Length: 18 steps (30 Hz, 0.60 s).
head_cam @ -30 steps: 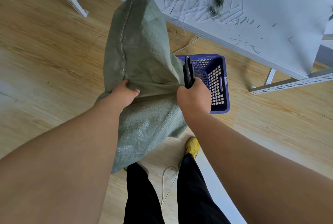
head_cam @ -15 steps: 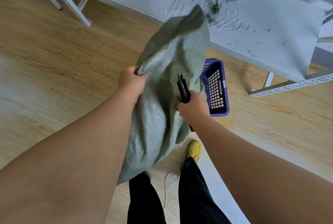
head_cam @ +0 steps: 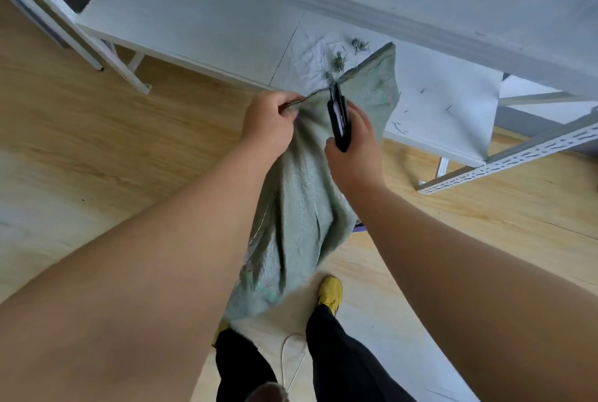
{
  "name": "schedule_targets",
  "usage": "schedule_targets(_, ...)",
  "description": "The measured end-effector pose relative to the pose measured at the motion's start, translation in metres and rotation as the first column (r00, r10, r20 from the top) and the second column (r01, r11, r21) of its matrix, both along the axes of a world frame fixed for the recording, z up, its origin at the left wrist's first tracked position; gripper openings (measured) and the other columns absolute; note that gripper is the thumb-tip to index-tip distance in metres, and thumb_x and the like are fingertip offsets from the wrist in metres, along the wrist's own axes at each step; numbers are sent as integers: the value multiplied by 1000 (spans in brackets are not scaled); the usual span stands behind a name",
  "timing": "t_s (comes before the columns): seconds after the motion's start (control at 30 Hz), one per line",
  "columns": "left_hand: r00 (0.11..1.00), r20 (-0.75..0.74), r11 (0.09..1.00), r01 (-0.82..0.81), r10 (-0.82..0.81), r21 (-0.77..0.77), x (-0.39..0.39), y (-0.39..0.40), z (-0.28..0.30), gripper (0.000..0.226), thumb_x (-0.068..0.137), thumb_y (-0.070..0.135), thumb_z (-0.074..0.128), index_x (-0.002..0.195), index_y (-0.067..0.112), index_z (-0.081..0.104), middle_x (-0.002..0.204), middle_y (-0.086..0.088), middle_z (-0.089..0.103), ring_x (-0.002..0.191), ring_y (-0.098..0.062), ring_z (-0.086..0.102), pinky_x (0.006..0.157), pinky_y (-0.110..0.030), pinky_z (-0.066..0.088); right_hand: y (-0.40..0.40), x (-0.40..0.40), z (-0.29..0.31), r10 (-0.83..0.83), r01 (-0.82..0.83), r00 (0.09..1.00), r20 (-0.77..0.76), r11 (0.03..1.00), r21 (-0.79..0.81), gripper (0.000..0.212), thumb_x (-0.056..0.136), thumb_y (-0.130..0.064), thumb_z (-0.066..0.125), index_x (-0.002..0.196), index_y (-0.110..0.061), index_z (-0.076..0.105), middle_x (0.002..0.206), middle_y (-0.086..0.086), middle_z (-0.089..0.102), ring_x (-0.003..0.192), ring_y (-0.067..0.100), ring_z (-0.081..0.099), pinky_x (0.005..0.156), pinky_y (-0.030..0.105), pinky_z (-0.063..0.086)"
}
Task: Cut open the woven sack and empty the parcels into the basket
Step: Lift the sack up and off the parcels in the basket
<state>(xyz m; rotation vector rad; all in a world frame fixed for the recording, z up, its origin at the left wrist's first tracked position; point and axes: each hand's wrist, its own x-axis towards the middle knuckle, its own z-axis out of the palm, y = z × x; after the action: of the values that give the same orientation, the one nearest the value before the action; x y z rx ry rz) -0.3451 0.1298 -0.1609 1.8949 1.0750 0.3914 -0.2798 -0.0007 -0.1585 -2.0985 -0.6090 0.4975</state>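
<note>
A grey-green woven sack (head_cam: 301, 207) hangs limp in front of me, its stitched top edge stretched level near the table. My left hand (head_cam: 270, 125) pinches that edge at its left end. My right hand (head_cam: 352, 142) grips a black utility knife (head_cam: 339, 117), whose tip points up at the sack's seam. Only a sliver of the purple basket (head_cam: 358, 227) shows behind the sack's right side. No parcels are visible.
A white table (head_cam: 210, 23) runs across the top, strewn with cut threads and fibre tufts (head_cam: 339, 62). A perforated white metal rail (head_cam: 504, 168) sticks out at the right. My legs and a yellow shoe (head_cam: 330, 293) stand on the wooden floor (head_cam: 97, 142); a white cord (head_cam: 291, 359) lies between them.
Both hands lifted the sack upward and moved to its top edge. The knife tip now meets the seam. The sack swung over the basket, hiding nearly all of it.
</note>
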Motion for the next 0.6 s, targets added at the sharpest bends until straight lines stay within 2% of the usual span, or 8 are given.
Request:
schedule_targets(0.1, 997, 18, 996, 71, -72, 52, 24, 6, 31, 23, 91, 10, 61, 110, 18, 70, 108, 4, 61, 100, -13, 57, 92, -25, 42, 18, 23, 24, 155, -156, 987, 28, 988, 6, 66, 81, -6, 55, 141, -32, 41, 153, -15, 29, 120, 5, 47, 83, 15, 33)
schedule_targets(0.2, 967, -73, 957, 254, -246, 143, 31, 9, 46, 25, 88, 7, 63, 109, 17, 71, 98, 6, 56, 92, -12, 53, 85, -21, 39, 32, 44, 38, 202, -204, 975, 92, 979, 7, 62, 82, -9, 56, 138, -31, 44, 154, -10, 28, 123, 13, 48, 84, 21, 35)
schedule_targets(0.3, 976, 23, 976, 217, -217, -8, 19, 6, 51, 28, 83, -1, 66, 97, 23, 62, 89, 1, 55, 82, -15, 53, 81, -30, 46, 44, 54, 40, 230, -213, 966, 121, 967, -139, 33, 80, -14, 59, 112, -15, 58, 115, 5, 62, 100, 26, 60, 77, 33, 48)
schedule_targets(0.37, 992, 107, 981, 83, -65, -177, -3, -2, 46, 38, 80, 1, 71, 97, 27, 50, 86, 3, 56, 78, -13, 56, 75, -26, 46, 45, 50, 37, 162, -140, 983, 90, 968, -211, 23, 81, -19, 63, 103, -13, 56, 89, 4, 61, 85, 27, 60, 68, 36, 49)
schedule_targets(0.4, 998, 58, 976, 50, -39, -210, -16, -6, 41, 39, 78, 8, 75, 99, 27, 49, 90, 3, 58, 80, -11, 57, 73, -23, 45, 46, 47, 34, 115, -100, 992, 59, 972, -211, 23, 81, -20, 63, 102, -13, 56, 86, 2, 59, 82, 26, 59, 66, 35, 48)
schedule_targets(0.47, 970, -215, 972, 65, -115, -226, -44, -17, 23, 42, 75, 22, 80, 105, 26, 51, 104, 3, 58, 93, -12, 60, 76, -24, 44, 47, 41, 30, 26, -23, 1000, 11, 980, -197, 22, 83, -23, 61, 102, -13, 54, 85, 2, 56, 79, 25, 57, 65, 36, 48)
schedule_targets(0.53, 807, -541, 959, 110, -239, -260, -70, -30, 3, 57, 72, 30, 82, 120, 22, 52, 122, -2, 54, 111, -21, 56, 86, -33, 46, 51, 40, 29, -54, 51, 998, -12, 984, -173, 17, 85, -25, 59, 97, -15, 50, 84, 0, 53, 76, 22, 54, 60, 31, 45)
schedule_targets(0.6, 599, -740, 946, 106, -306, -306, -90, -43, -14, 77, 71, 34, 83, 135, 16, 43, 134, -7, 46, 122, -28, 49, 93, -39, 46, 56, 42, 29, -114, 109, 993, -22, 982, -154, 15, 87, -25, 58, 94, -17, 48, 81, -3, 52, 72, 18, 52, 51, 23, 36)
